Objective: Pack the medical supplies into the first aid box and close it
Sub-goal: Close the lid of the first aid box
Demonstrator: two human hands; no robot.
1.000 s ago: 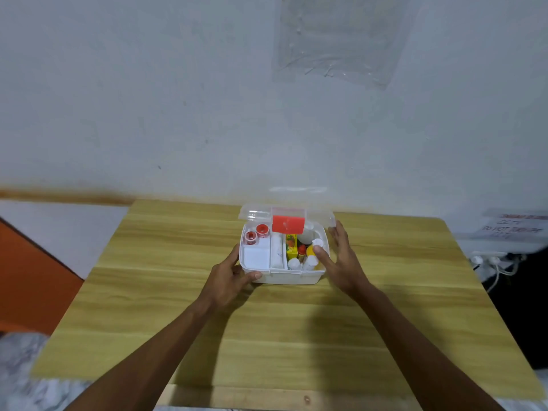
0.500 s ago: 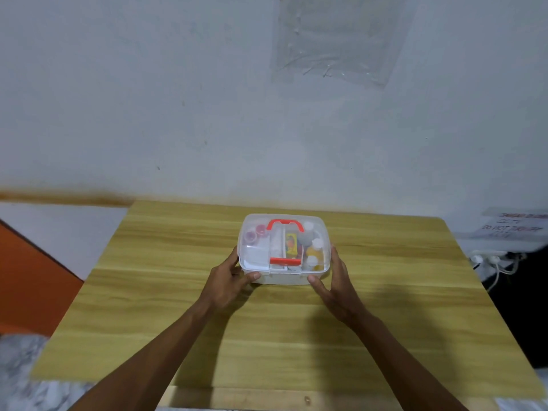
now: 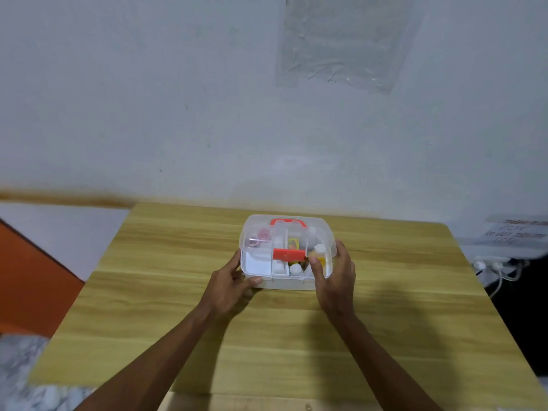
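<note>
**Two hands at the first aid box, lid down over the tray**

From my remote seat I see the first aid box (image 3: 287, 253) on the wooden table (image 3: 415, 307), toward its far middle. The clear lid (image 3: 296, 229) lies over the box; its front edge appears to sit partway back from the box's front rim, so I cannot tell whether it is fully seated or latched. A red handle (image 3: 288, 222) arches on the lid's far side, and a red latch (image 3: 288, 254) lies at the lid's front edge, between the two hands.

The left hand (image 3: 229, 284) grips the box's near-left corner: thumb tip on the front wall, fingers curled narrowly round the left side, their tips hidden behind the box. The right hand (image 3: 336, 277) clasps the right end: the thumb rests on top near the front-right compartment, and the fingers wrap the right wall, partly concealed.

Contents read only dimly through the plastic. Beyond the left fingers sit two pinkish round caps (image 3: 258, 237) and a white pad (image 3: 256, 264). Just left of the right thumb stand small white bottles (image 3: 296, 268); a yellow packet (image 3: 293, 242) lies beyond the latch. Labels are too blurred to read.

A plastic sheet (image 3: 341, 43) on the wall is cut off by the frame's top edge. Both forearms run out at the bottom.
</note>
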